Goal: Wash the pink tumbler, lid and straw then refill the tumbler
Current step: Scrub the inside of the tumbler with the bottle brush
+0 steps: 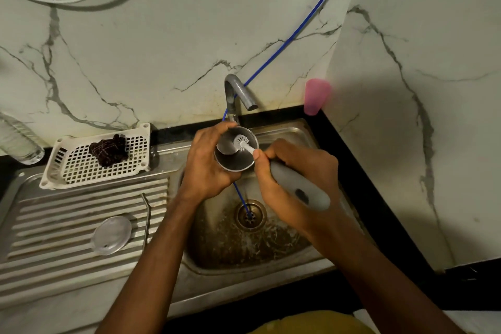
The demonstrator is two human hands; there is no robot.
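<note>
My left hand (206, 163) grips the tumbler (236, 164) over the sink basin, its open steel mouth tilted toward me. My right hand (295, 179) grips the grey handle of a bottle brush (299, 190). The white bristle head (242, 142) of the brush sits inside the tumbler's mouth. The clear round lid (111, 234) lies flat on the ribbed drainboard at the left. A thin metal straw (146, 218) lies on the drainboard just right of the lid. A pink sleeve or cup (315, 96) stands on the black counter corner behind the sink.
The steel tap (238, 95) arches just behind the tumbler. A blue tube (298, 32) runs down the marble wall into the drain (250, 215). A white perforated tray (97, 157) with a dark scrubber (109, 150) sits behind the drainboard. A clear glass (21, 144) lies at far left.
</note>
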